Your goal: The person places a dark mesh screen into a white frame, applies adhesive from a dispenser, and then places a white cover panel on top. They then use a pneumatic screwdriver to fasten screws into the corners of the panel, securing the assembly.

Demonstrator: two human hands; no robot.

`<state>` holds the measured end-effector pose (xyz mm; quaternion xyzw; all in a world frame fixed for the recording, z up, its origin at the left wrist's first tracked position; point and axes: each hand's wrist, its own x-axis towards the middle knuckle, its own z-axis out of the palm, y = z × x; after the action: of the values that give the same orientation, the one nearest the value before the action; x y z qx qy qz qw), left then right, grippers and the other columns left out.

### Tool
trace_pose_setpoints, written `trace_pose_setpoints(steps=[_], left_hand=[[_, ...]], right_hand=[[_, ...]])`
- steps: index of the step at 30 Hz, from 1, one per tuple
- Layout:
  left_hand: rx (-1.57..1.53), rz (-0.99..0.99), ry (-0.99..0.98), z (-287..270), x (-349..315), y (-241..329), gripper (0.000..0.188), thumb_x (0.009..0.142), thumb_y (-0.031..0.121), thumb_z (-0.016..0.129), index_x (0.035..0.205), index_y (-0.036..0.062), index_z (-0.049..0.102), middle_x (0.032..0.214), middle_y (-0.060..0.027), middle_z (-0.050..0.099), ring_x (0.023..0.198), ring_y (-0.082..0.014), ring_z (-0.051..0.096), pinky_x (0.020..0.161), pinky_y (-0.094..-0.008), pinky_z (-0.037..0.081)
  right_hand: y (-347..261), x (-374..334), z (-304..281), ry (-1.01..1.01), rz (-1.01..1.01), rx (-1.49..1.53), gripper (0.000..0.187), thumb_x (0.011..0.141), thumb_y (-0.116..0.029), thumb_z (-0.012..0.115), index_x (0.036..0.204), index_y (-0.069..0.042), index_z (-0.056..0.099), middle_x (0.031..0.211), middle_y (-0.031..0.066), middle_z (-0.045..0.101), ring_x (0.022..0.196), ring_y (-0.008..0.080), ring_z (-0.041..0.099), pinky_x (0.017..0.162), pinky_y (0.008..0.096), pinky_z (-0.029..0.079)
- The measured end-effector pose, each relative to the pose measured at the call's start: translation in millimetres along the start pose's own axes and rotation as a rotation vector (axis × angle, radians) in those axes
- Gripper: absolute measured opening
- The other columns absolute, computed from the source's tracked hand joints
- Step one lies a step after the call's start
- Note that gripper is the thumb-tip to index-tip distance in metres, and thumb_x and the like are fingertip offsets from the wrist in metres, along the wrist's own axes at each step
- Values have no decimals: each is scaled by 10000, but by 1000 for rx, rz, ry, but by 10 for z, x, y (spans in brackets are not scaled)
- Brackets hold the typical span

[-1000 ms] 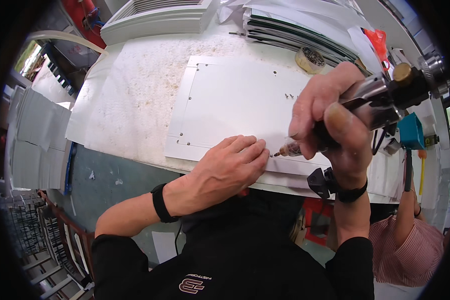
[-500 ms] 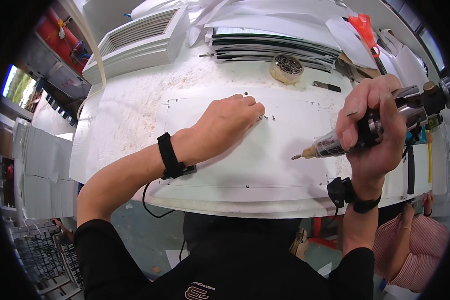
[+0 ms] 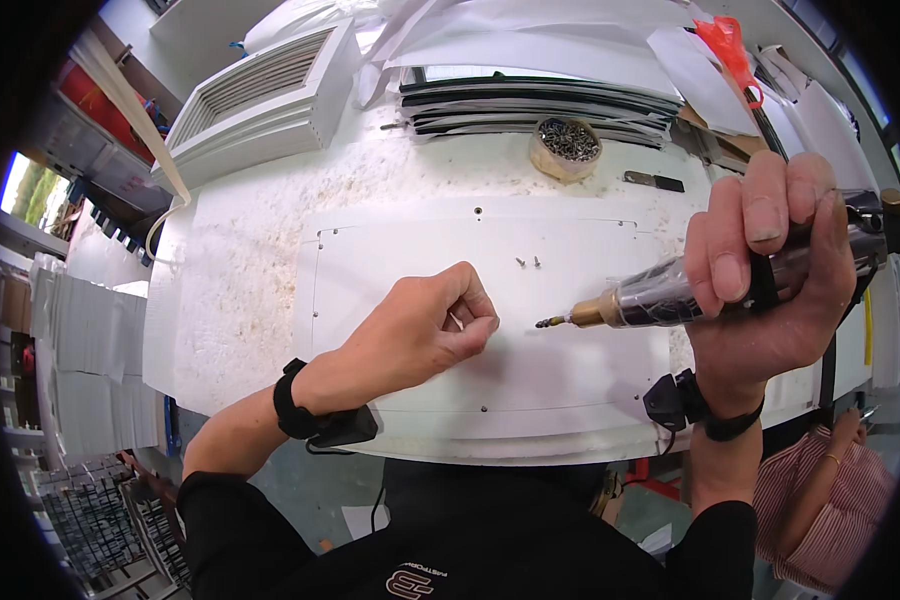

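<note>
A white panel [image 3: 400, 240] lies flat on the worktable, with small screws set along its edges. Over its middle, the thumb and forefinger of my left hand [image 3: 420, 325] are pinched together; anything between them is too small to make out. My right hand [image 3: 760, 260] grips a power screwdriver [image 3: 660, 297] whose bit points left, toward my left fingertips but apart from them. The bit's tip looks dark, and I cannot tell whether a screw sits on it. Two loose screws [image 3: 528, 262] lie on the panel beyond both hands.
A round tub of screws [image 3: 567, 148] stands behind the panel, with a flat dark-and-metal tool [image 3: 654, 182] to its right. White louvred frames [image 3: 260, 100] are stacked back left, dark-edged sheets [image 3: 540, 105] at the back. Another person's arm [image 3: 815, 490] shows at lower right.
My left hand has drawn back toward me from beside the loose screws, fingers pinched. The power screwdriver in my right hand has moved left, its bit nearer my left fingers.
</note>
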<state>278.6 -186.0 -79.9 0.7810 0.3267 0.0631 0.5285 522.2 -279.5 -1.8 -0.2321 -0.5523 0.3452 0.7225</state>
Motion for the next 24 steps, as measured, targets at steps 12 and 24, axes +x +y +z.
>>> trace_pose_setpoints(steps=[12, 24], left_hand=[[-785, 58, -67, -38, -104, -423, 151, 1014, 95, 663, 1108, 58, 549, 1040, -35, 651, 948, -104, 657, 884, -268, 552], [-833, 71, -93, -33, -171, -420, 180, 1005, 137, 702, 1102, 88, 559, 1052, -20, 636, 955, -111, 662, 890, -290, 572]], right_hand=[[201, 118, 224, -11, 8, 84, 231, 1101, -299, 458, 1004, -92, 486, 904, 34, 538, 630, 105, 514, 467, 240, 466], [269, 129, 353, -34, 9, 82, 223, 1098, -291, 456, 1013, -89, 496, 898, 35, 546, 627, 101, 520, 465, 228, 474]])
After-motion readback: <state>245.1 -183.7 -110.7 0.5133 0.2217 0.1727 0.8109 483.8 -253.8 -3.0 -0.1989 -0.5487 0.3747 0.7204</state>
